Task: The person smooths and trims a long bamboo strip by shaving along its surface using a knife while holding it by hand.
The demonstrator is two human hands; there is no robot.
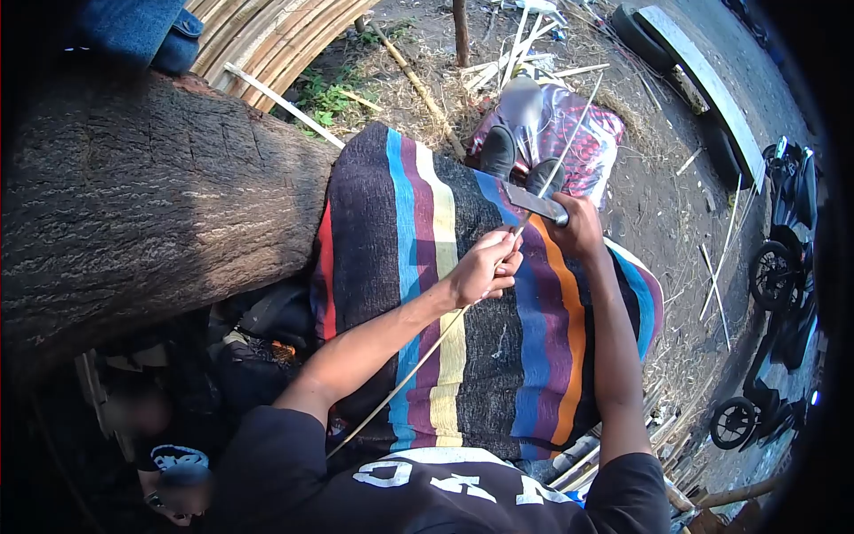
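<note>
My left hand [487,267] is closed around a long thin strip [391,392], which runs from near my left side up past my feet. Close beside it, my right hand [578,226] grips the handle of a wide flat knife [532,203]. The blade points to the left and lies across the strip, just beyond my left fingers. Under both hands a striped cloth [485,356] covers my lap and legs. Dark shoes [498,153] show past its far edge.
A thick tree trunk [160,196] lies at the left, with curved slats [267,44] behind it. Beyond my feet are a patterned plastic sheet [600,133] and pale offcuts [525,53]. Motorcycles [783,294] stand at the right. Another person's hand [165,503] shows at lower left.
</note>
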